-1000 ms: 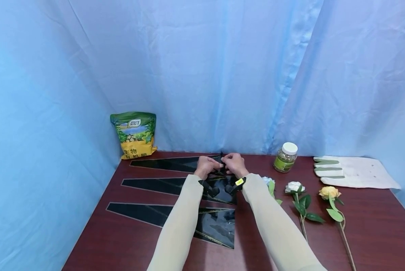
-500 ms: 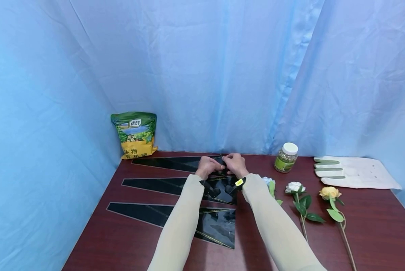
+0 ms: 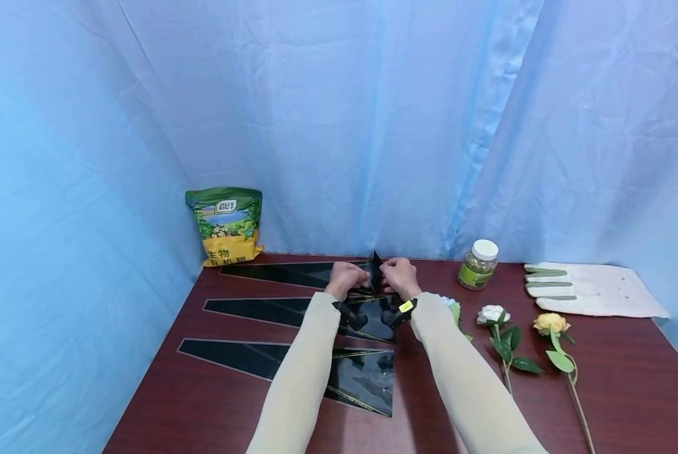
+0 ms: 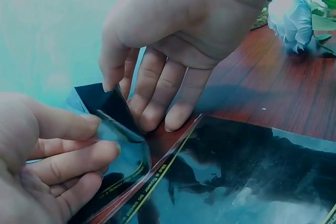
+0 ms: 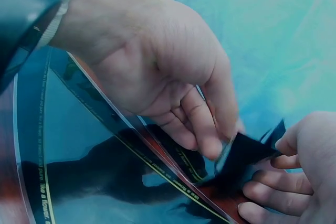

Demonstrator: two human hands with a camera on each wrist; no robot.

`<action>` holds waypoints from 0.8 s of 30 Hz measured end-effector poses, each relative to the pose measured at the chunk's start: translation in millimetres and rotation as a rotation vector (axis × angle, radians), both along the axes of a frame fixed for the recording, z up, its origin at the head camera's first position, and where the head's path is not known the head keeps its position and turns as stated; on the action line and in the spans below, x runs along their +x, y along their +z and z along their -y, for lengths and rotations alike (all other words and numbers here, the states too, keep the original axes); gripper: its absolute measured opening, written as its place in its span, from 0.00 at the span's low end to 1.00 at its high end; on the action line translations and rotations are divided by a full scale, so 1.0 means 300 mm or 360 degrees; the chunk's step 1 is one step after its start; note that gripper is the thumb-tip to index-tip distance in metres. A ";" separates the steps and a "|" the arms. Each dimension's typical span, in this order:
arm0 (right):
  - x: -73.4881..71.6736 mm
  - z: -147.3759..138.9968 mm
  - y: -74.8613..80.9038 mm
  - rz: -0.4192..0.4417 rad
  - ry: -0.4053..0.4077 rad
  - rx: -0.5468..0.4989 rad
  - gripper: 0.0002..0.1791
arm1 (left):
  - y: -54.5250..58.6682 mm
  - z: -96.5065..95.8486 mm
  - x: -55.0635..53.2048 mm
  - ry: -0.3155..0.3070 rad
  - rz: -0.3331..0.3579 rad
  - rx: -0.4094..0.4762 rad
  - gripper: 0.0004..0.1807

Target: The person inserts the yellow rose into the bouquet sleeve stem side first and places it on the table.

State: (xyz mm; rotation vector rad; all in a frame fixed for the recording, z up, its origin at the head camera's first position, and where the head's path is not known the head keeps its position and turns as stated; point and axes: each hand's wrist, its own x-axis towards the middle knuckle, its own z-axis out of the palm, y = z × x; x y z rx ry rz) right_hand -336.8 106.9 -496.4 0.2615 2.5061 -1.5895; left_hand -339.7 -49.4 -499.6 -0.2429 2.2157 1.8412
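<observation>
Three black tapered flower sleeves lie side by side on the table, narrow ends to the left. At the wide end of the far sleeve, my left hand pinches one layer between thumb and fingers. My right hand pinches the edge opposite, thumb against forefinger. Between the hands the mouth of the sleeve stands up and gapes, its dark inside visible in the left wrist view. The middle sleeve and the near sleeve lie flat, partly covered by my wrists and left forearm.
A green and yellow fertilizer bag stands at the back left. To the right are a white-capped jar, a work glove, a white rose, a yellow rose and a pale blue flower. A blue curtain hangs behind.
The wide end of the far sleeve has risen into an upright black flap between my hands. My right hand has shifted slightly right, widening the gap from the left hand.
</observation>
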 end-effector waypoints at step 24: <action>-0.011 -0.036 0.000 0.0010 -0.0043 0.0043 0.10 | 0.029 -0.033 -0.034 0.0190 0.0084 -0.0173 0.08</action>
